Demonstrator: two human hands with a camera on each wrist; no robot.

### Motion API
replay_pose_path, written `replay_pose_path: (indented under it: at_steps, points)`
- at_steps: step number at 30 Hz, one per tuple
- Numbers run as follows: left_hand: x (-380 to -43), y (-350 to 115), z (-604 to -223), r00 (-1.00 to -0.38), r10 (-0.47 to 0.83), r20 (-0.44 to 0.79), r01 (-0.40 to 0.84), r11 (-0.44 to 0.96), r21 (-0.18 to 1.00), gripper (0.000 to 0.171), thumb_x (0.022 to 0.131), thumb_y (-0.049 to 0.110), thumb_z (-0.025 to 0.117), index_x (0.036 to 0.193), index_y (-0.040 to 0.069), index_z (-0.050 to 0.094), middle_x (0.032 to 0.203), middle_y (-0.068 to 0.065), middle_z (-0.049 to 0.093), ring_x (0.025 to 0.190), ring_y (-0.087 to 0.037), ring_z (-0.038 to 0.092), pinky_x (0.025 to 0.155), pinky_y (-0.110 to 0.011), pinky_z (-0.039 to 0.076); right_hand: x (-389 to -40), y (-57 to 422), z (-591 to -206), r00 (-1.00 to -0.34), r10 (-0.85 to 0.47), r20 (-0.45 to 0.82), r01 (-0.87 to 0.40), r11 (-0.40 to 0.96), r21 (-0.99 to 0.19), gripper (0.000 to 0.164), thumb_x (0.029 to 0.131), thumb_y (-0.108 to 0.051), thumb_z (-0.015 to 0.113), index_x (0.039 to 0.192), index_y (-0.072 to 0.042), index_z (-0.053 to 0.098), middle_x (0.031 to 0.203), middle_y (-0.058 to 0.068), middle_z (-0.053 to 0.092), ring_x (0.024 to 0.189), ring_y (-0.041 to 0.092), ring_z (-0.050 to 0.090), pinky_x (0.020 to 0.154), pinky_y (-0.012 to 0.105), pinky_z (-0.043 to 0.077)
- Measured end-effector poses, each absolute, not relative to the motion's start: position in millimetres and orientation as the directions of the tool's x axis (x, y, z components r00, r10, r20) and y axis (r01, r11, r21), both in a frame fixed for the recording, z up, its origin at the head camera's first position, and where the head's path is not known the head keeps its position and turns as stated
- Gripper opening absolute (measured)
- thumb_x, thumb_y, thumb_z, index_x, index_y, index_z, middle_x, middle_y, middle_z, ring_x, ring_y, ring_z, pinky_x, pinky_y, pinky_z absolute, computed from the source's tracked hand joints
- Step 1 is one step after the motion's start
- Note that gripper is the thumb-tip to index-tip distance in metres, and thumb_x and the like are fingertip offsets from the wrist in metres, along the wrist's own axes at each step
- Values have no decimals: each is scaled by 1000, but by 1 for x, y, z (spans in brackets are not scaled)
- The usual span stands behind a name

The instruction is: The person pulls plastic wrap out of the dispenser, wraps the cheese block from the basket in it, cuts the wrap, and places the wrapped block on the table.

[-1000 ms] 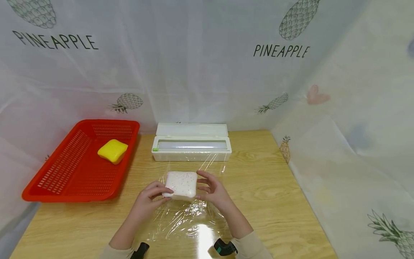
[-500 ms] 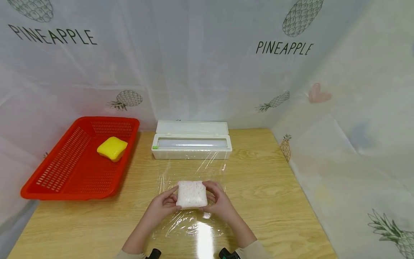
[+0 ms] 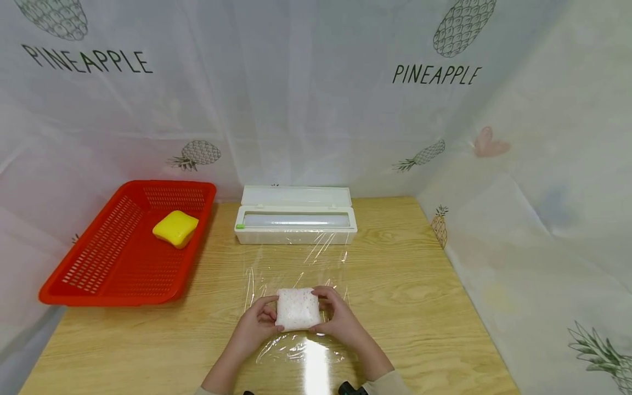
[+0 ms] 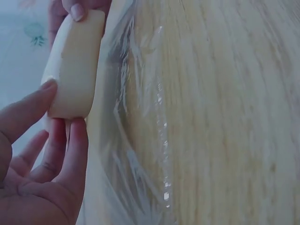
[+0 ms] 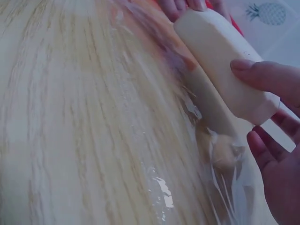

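The left grip (image 3: pixel 254 328) and right grip (image 3: pixel 342 319) pinch opposite sides of a speckled white block (image 3: pixel 298 309) over clear film (image 3: pixel 311 263) on the counter (image 3: pixel 405 285); whether its underside touches the film is hard to tell. Leftward, a red basket (image 3: pixel 123 269) holds a yellow block (image 3: pixel 175 228); beyond, the film runs to an open white box (image 3: pixel 296 237).

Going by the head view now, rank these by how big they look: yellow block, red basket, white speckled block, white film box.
1. Red basket
2. White film box, counted with its open lid
3. Yellow block and white speckled block: too alike in size to rank
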State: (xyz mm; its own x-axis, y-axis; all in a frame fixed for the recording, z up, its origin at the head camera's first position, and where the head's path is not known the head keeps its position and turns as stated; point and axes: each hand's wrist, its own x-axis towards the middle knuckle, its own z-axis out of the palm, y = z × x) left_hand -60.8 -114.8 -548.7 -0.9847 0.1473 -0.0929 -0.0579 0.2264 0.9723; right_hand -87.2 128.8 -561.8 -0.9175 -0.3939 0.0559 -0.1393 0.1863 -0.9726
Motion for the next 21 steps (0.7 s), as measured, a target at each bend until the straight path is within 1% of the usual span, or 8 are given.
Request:
replay_pose_path:
  at_steps: [3, 7, 9, 12, 14, 17, 19, 21]
  points:
    - [-60, -113, -550, -990, 110, -84, -59, 217, 974, 67, 69, -10, 81, 130, -2, 54, 89, -8, 58, 90, -24, 64, 81, -30, 55, -89, 126, -570, -924, -376, 72, -161, 211, -964, 79, 62, 11, 85, 132, -2, 50, 137, 13, 44, 114, 33, 48, 94, 40, 47]
    - [-62, -111, -550, -994, 72, -84, -66, 227, 972, 65, 70, -11, 80, 130, -2, 56, 88, -9, 57, 90, -24, 64, 82, -30, 55, -90, 124, -575, -928, -357, 104, -208, 267, -941, 82, 61, 7, 87, 133, -3, 49, 137, 12, 46, 108, 32, 48, 89, 39, 47]
    - [-63, -112, -551, -994, 70, -86, -67, 233, 970, 63, 70, -12, 79, 129, -4, 57, 89, -10, 58, 89, -25, 65, 81, -29, 55, -89, 125, -574, -925, -364, 108, -224, 294, -929, 83, 62, 2, 88, 135, -5, 49, 139, 11, 45, 109, 32, 49, 89, 37, 47]
    - [-62, -114, -552, -994, 66, -82, -62, 257, 964, 60, 70, -12, 79, 126, -6, 58, 92, -11, 62, 89, -27, 67, 80, -28, 56, -88, 132, -575, -919, -386, 79, -219, 334, -917, 84, 65, -7, 89, 139, -9, 48, 145, 8, 41, 116, 29, 49, 94, 35, 46]
    - [-61, -118, -552, -996, 60, -70, -50, 279, 959, 56, 71, -11, 79, 123, -6, 60, 93, -11, 64, 89, -28, 67, 80, -29, 56, -87, 139, -574, -913, -400, 82, -233, 346, -909, 83, 67, -9, 88, 140, -9, 49, 147, 7, 39, 119, 29, 49, 97, 35, 46]
    - [-60, -128, -552, -997, 63, -45, -22, 332, 943, 51, 72, -9, 80, 119, -2, 63, 94, -9, 64, 89, -25, 66, 80, -29, 55, -83, 153, -573, -907, -404, 118, -268, 338, -902, 78, 67, -6, 88, 136, -6, 52, 142, 9, 45, 117, 30, 51, 96, 35, 47]
    - [-57, -136, -552, -997, 82, -13, 21, 390, 920, 47, 72, -7, 81, 116, 0, 66, 92, -5, 64, 87, -21, 64, 79, -29, 55, -80, 163, -573, -900, -405, 161, -301, 312, -901, 72, 67, -3, 87, 132, -4, 56, 136, 12, 50, 116, 32, 52, 97, 35, 46]
    - [-54, -146, -553, -992, 119, 30, 82, 460, 884, 43, 72, -3, 83, 111, 4, 68, 90, -1, 63, 84, -17, 62, 77, -28, 54, -77, 173, -574, -892, -409, 192, -334, 309, -891, 66, 67, -3, 86, 127, -3, 59, 129, 12, 55, 114, 32, 53, 99, 31, 45]
